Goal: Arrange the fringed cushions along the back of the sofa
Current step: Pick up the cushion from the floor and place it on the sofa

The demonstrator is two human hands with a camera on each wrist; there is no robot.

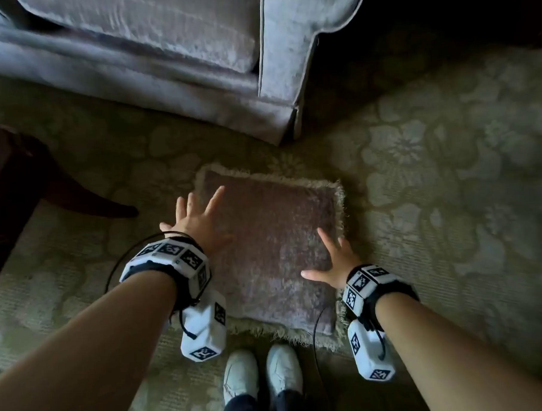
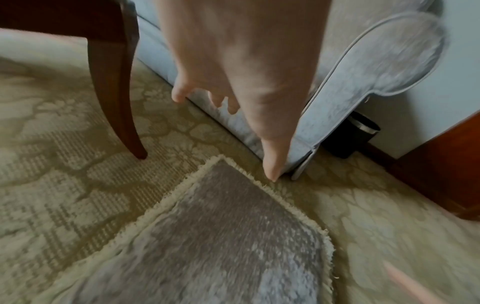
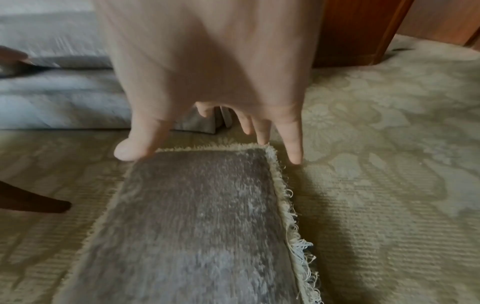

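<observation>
A grey-brown velvety cushion (image 1: pixel 271 252) with a cream fringe lies flat on the patterned carpet, in front of the grey sofa (image 1: pixel 163 54). My left hand (image 1: pixel 199 217) is spread open above the cushion's left edge, fingers straight. My right hand (image 1: pixel 334 264) is spread open over its right side, holding nothing. The left wrist view shows the cushion (image 2: pixel 221 236) beneath my left hand (image 2: pixel 233 92). In the right wrist view, straight fingers (image 3: pixel 292 139) hang just above the cushion (image 3: pixel 197 226) near its far right corner. I cannot tell whether either hand touches it.
The sofa's right armrest (image 1: pixel 288 64) ends just beyond the cushion. A dark wooden table leg (image 1: pixel 86 201) stands at the left. A black bin (image 2: pixel 350 135) and a wooden cabinet (image 2: pixel 441 164) stand to the right of the sofa. My white shoes (image 1: pixel 261 373) stand at the cushion's near edge.
</observation>
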